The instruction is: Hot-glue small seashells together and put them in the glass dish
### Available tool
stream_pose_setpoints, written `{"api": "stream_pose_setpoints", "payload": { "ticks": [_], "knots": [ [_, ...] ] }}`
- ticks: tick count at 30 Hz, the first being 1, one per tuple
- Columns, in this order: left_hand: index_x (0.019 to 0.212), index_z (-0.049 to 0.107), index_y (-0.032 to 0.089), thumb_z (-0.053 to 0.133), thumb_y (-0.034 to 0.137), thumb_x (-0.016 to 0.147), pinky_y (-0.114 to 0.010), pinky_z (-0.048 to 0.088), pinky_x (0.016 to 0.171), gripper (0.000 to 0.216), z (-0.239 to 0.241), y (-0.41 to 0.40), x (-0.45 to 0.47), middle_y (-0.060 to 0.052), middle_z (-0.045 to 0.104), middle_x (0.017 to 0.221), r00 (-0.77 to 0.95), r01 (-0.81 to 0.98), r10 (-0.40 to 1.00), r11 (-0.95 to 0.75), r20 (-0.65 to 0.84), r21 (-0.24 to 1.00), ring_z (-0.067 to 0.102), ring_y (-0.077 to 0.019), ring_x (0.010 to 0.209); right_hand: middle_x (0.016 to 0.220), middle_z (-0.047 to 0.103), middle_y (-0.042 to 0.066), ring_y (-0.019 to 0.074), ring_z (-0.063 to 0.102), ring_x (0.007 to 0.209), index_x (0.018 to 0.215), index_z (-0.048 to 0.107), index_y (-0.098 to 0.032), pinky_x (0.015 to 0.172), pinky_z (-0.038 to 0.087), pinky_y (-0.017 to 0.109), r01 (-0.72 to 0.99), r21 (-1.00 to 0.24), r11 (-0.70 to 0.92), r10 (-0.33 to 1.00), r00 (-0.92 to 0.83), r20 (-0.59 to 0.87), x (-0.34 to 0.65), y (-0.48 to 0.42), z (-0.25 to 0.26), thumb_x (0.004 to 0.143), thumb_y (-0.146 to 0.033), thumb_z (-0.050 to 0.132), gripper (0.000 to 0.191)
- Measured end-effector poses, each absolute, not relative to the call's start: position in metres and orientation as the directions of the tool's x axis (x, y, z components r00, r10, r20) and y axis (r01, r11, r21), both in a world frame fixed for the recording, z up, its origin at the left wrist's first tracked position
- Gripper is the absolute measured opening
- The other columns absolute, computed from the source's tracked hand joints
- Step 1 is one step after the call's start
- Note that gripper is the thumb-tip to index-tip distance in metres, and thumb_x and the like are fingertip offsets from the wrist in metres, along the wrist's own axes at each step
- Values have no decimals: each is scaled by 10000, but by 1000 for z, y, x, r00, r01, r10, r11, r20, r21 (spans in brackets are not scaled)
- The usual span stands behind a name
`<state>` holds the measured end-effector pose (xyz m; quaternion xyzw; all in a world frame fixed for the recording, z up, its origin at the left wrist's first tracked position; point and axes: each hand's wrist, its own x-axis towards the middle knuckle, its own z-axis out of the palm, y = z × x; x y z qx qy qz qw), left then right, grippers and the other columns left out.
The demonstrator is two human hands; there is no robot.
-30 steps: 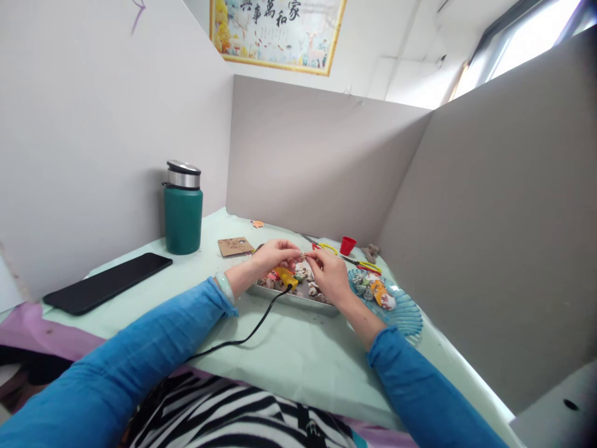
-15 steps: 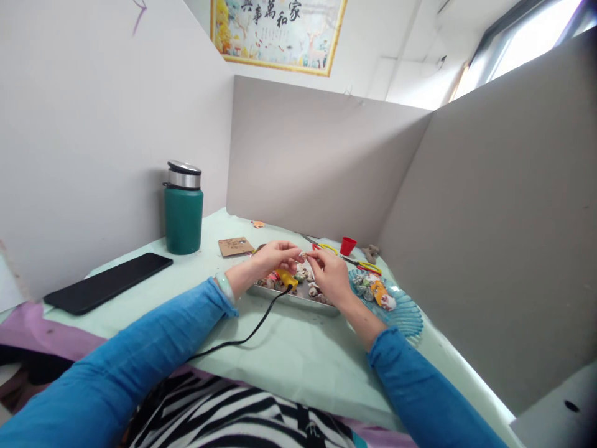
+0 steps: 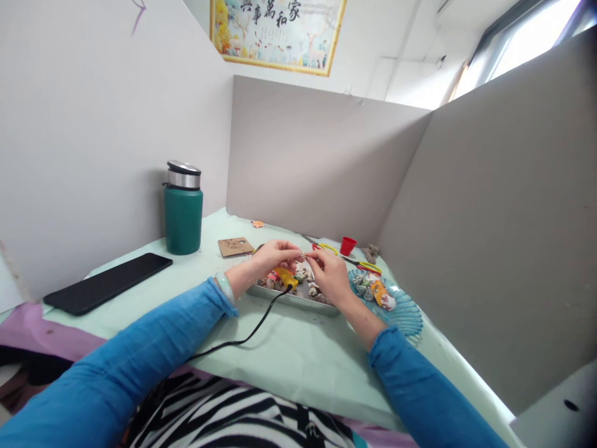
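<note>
Over a metal tray [image 3: 298, 301] my left hand [image 3: 278, 255] and my right hand [image 3: 329, 271] meet, fingertips pinched together. Between them is a tiny light-coloured piece [image 3: 303, 255], too small to name, which both hands seem to grip. In the tray below lie shells or small stones [image 3: 314, 290], partly covered by my hands. A yellow tool with a black cord, perhaps a glue gun [image 3: 286, 279], rests there beneath my left hand. To the right of my right hand, a blue scalloped glass plate [image 3: 410, 314] holds several decorated pieces [image 3: 380, 292] in orange, white and grey.
A green bottle [image 3: 183, 218] and a black phone-like slab [image 3: 112, 283] are at the left. Behind the tray are a brown card [image 3: 234, 246], scissors [image 3: 368, 267], another pair and a red cup [image 3: 347, 246]. The black cord [image 3: 247, 336] crosses the front. Grey partitions [image 3: 321, 155] surround the table.
</note>
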<state>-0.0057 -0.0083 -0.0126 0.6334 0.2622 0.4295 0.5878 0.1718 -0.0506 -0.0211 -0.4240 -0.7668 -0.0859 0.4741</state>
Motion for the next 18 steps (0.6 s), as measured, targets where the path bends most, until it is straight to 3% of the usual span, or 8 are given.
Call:
{"api": "stream_pose_setpoints", "payload": {
  "ticks": [11,18],
  "knots": [
    [822,621,108,723,350,678,-234,495,554,299,-12,-10,-6,-56,660,689,501,-158,830,-193,247,968,598,-103,535,784,661,39,156,564,680,817,666,-190,637,393,262,702,-319,636,583,-167,795,170,-51,-20,839,-255,494,184],
    [876,620,99,678,436,716,-256,505,599,377,-8,-12,-7,-107,676,871,510,-214,824,-158,248,964,604,-97,569,602,603,-4,125,510,507,824,658,-177,518,387,238,521,-642,563,768,-43,639,169,-51,-16,806,-321,515,204]
  ]
}}
